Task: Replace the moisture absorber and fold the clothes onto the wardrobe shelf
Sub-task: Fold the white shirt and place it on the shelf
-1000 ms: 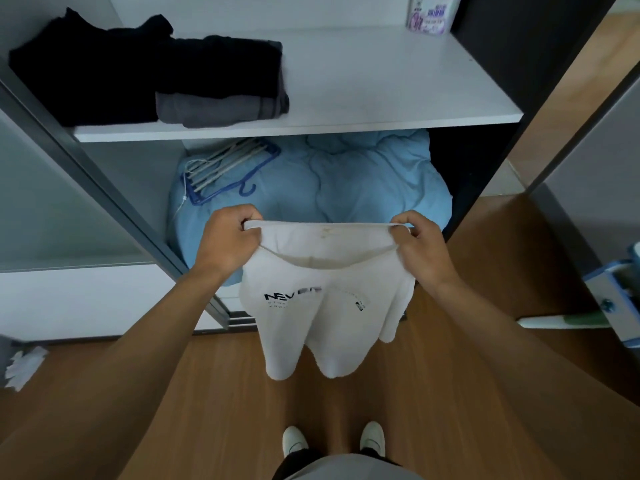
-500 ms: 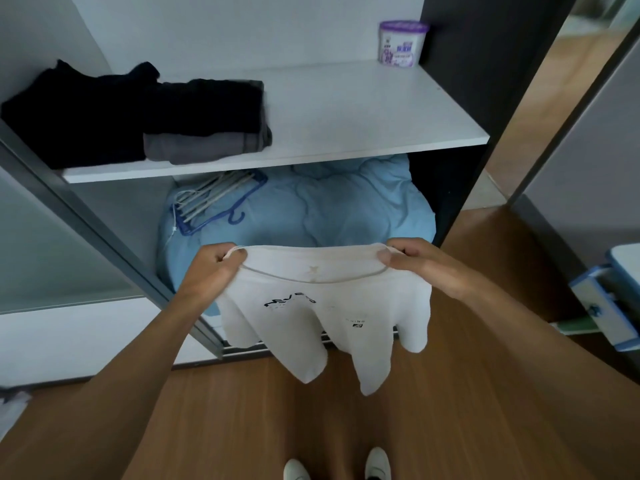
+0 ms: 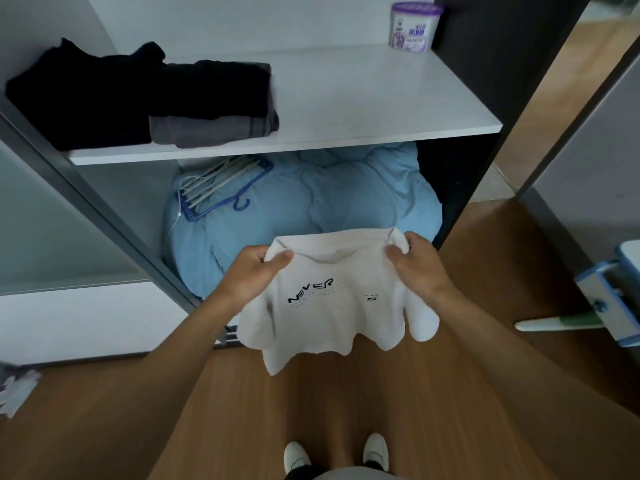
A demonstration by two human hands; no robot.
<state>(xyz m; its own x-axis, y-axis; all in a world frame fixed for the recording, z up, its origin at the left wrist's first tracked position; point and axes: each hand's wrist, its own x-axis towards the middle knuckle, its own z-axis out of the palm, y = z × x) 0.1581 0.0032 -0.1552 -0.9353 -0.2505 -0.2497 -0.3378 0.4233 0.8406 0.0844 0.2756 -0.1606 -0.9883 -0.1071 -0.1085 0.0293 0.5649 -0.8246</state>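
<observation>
A white T-shirt point(image 3: 332, 306) with black lettering hangs in the air in front of the wardrobe. My left hand point(image 3: 256, 271) grips its top left edge and my right hand point(image 3: 415, 265) grips its top right edge. Above it runs the white wardrobe shelf point(image 3: 363, 98). Folded black and grey clothes point(image 3: 145, 95) lie stacked on the shelf's left part. A purple-lidded moisture absorber tub point(image 3: 414, 26) stands at the shelf's back right corner.
Under the shelf lies a light blue duvet point(image 3: 311, 209) with blue and white hangers point(image 3: 221, 185) on it. A dark sliding-door frame point(image 3: 104, 209) slants at the left. A blue-and-white object point(image 3: 609, 299) juts in at the right over the wooden floor point(image 3: 104, 427).
The view tilted up a little, then dropped back. Both hands carried the shirt slightly right and shifted their grip, so the lettering shows more fully.
</observation>
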